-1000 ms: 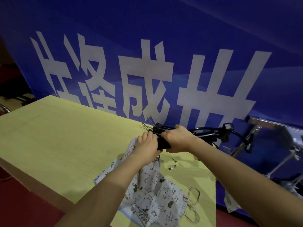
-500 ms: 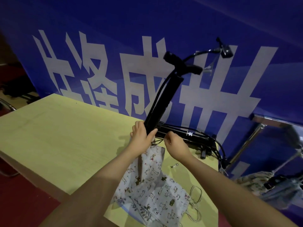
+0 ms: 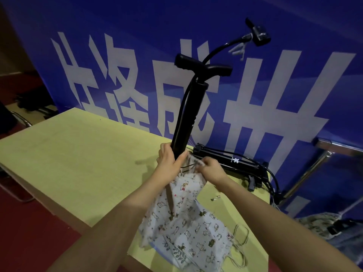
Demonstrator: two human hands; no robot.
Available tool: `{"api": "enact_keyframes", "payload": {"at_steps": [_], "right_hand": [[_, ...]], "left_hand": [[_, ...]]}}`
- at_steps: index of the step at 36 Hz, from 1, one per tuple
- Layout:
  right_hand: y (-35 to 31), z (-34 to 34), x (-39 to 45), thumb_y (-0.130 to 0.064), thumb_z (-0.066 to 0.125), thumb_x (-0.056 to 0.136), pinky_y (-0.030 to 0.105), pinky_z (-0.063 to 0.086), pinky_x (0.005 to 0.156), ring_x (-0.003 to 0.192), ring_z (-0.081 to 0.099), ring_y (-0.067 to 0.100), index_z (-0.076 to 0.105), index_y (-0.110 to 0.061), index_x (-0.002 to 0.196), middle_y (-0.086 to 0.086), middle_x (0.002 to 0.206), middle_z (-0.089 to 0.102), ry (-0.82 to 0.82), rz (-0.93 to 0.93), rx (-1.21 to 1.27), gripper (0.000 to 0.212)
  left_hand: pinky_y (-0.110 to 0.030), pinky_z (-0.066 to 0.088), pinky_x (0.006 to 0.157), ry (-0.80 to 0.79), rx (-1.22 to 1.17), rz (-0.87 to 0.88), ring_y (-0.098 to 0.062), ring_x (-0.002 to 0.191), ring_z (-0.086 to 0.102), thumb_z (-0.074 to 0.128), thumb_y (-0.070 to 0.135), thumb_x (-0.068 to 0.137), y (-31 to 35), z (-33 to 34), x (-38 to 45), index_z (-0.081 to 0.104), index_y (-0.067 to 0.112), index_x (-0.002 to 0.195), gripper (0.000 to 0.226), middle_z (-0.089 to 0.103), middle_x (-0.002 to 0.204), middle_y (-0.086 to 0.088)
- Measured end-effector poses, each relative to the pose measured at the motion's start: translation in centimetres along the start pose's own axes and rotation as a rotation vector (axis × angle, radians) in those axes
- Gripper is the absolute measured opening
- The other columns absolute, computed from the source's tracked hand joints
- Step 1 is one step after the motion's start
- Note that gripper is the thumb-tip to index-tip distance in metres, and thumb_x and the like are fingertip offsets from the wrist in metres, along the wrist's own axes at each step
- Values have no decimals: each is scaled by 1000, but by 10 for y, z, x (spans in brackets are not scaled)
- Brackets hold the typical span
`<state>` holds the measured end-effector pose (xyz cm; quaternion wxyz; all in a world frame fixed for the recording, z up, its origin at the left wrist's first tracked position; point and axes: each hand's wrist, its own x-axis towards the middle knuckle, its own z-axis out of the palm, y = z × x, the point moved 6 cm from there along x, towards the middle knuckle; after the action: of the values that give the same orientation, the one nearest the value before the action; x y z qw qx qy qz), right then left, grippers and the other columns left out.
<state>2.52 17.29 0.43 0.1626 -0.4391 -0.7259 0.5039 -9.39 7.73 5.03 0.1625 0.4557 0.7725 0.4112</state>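
Note:
A black hand pump (image 3: 191,107) stands nearly upright, tilted right, its T-handle on top and a hose with a valve head curving up to the right. My left hand (image 3: 170,160) grips the pump's barrel low down. The pump's bottom end sits inside the mouth of a white printed cloth bag (image 3: 188,218) that lies on the yellow-green table (image 3: 78,158). My right hand (image 3: 211,166) pinches the bag's rim beside the barrel. The pump's foot is hidden by the cloth.
A second black pump (image 3: 229,160) lies flat at the table's back edge, hoses trailing off the right side. A small metal part (image 3: 215,198) lies near the bag. A blue banner (image 3: 275,95) stands behind; a metal frame (image 3: 314,165) and more cloth at right.
The pump went from lying flat in both hands to standing upright with its bottom end in the bag. My right hand left the pump and took the bag's rim.

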Motion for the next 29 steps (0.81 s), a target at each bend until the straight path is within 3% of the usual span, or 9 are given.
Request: {"api": "enact_keyframes", "payload": {"at_steps": [5, 8, 10, 14, 21, 26, 29], "right_hand": [[-20, -21, -3, -10, 47, 96, 45, 51, 79, 86, 62, 34, 58, -10, 87, 20, 93, 65, 81, -34, 372, 14], [-39, -32, -6, -8, 45, 95, 39, 49, 70, 74, 60, 28, 59, -11, 82, 19, 85, 63, 109, -91, 462, 20], [-54, -37, -9, -8, 46, 94, 36, 50, 73, 79, 63, 23, 63, -14, 90, 13, 89, 65, 106, -156, 504, 18], [-74, -43, -9, -11, 55, 92, 28, 51, 87, 104, 63, 20, 57, -13, 124, 8, 113, 64, 28, -264, 442, 32], [-93, -38, -18, 0, 48, 91, 28, 53, 90, 104, 66, 20, 63, -9, 115, 10, 110, 69, -84, -339, 390, 30], [-87, -39, -19, 0, 58, 84, 40, 52, 84, 93, 65, 31, 64, 3, 103, 17, 97, 66, -66, -327, 327, 21], [-89, -39, -25, -13, 70, 81, 22, 54, 76, 92, 66, 16, 64, -8, 101, 3, 97, 67, -75, -348, 338, 21]], "left_hand": [[-48, 35, 104, 11, 12, 6, -25, 113, 40, 46, 40, 96, -2, 3, -1, 32, 7, 125, 46, 25, 109, 2], [-49, 33, 105, 22, 1, -15, -26, 114, 40, 45, 39, 96, -1, 8, -2, 31, 5, 124, 46, 25, 109, 1], [-50, 33, 104, 36, -15, -32, -28, 113, 41, 45, 39, 96, -1, 11, -3, 32, 4, 124, 47, 25, 109, 1], [-48, 34, 104, 51, -29, -29, -28, 116, 42, 47, 37, 96, 2, 14, -3, 33, 4, 126, 47, 31, 118, -5], [-40, 27, 104, 51, 33, 51, -26, 124, 35, 50, 31, 95, 5, 11, 0, 29, 10, 135, 50, 32, 129, -7], [-42, 27, 105, 35, 147, 64, -26, 128, 32, 54, 25, 93, 0, 6, 5, 32, 10, 135, 50, 34, 132, -7], [-41, 31, 101, 37, 229, 58, -27, 125, 36, 56, 32, 91, -1, 1, 10, 39, 12, 130, 47, 40, 128, -6]]}}
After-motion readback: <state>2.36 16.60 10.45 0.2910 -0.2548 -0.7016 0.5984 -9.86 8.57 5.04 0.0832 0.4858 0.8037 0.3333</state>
